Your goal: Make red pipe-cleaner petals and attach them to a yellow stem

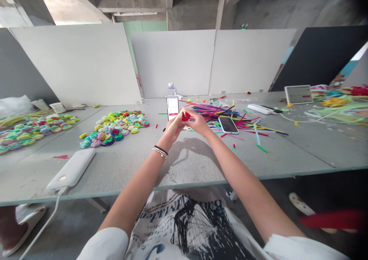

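Observation:
Both hands meet over the middle of the grey table. My left hand (174,128) has its fingers closed around a pale yellow pipe cleaner (175,119) that slants across it. Against its fingertips, my right hand (198,123) pinches a small red fuzzy piece (185,116). Where the yellow strip and the red piece meet is partly hidden by the fingers. Just behind the hands an upright phone with a lit screen (173,106) stands before a clear bottle (171,87). A heap of coloured pipe cleaners (212,112) lies to the right, beside a flat phone (228,125).
Fuzzy flower pieces (120,126) are piled at the left, with another pile (37,131) farther left. A white power bank (71,170) with a cable lies near the front edge. At the right are a white charger (260,109) and a tablet (299,94). White panels stand behind.

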The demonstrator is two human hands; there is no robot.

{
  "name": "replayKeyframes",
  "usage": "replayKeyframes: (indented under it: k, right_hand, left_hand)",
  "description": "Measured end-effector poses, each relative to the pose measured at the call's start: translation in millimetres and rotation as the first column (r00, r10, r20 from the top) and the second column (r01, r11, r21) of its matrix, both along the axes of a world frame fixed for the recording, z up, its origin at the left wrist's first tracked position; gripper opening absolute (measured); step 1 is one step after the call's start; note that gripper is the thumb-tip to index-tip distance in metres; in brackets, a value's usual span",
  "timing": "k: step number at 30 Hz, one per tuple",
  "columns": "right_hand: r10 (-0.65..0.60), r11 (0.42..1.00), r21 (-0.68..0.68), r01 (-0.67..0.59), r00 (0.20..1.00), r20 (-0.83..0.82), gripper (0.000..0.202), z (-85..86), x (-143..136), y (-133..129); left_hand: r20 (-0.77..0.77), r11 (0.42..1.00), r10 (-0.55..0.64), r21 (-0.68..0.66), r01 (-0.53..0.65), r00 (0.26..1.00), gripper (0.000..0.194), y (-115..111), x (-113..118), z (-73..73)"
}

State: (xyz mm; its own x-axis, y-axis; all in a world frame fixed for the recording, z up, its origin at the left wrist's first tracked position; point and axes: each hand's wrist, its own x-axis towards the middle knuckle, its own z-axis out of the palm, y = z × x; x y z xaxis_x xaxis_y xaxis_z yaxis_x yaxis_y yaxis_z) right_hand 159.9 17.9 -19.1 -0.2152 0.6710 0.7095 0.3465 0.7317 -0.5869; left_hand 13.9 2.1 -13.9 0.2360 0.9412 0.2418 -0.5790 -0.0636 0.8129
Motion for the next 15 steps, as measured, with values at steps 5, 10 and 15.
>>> replayKeyframes:
  k: [5,10,15]
  right_hand:
    - [-0.061,0.998,0.032,0.060,0.997,0.039,0.059,-2.0,0.3,1.5]
    - [-0.092,0.995,0.033,0.090,0.994,0.060,0.054,-1.3,0.9,1.5]
    - [-0.117,0.993,0.041,0.113,0.986,0.118,0.053,-0.5,3.7,-0.6]
  left_hand:
    - [-0.030,1.000,-0.005,0.025,0.005,1.000,0.022,1.0,-1.2,-1.2]
    - [-0.038,0.999,-0.006,0.048,0.008,0.999,0.022,-1.2,-2.3,-0.2]
    - [-0.052,0.999,0.025,0.032,-0.023,0.998,0.023,-0.8,-4.4,0.8]
